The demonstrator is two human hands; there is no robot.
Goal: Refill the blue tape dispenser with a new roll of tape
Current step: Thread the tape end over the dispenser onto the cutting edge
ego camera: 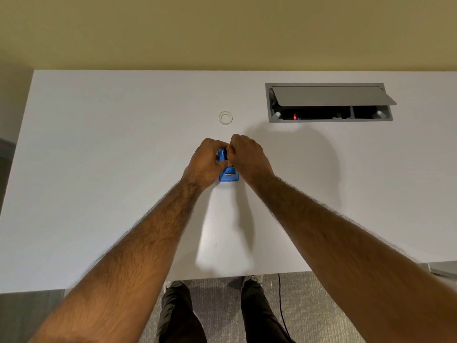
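Blue tape dispenser [228, 178], seemingly gripped, sits well inside table [99, 169] edges.

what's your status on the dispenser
Left hand grips blue dispenser, right hand pinches its top. Clear tape roll flat on table beyond, untouched. Nothing in the way.

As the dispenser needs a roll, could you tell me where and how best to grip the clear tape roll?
The tape roll lies flat on the table, hole up. Probably best from above: pinch the outer rim on opposite sides, since the low ring offers little to grip sideways.
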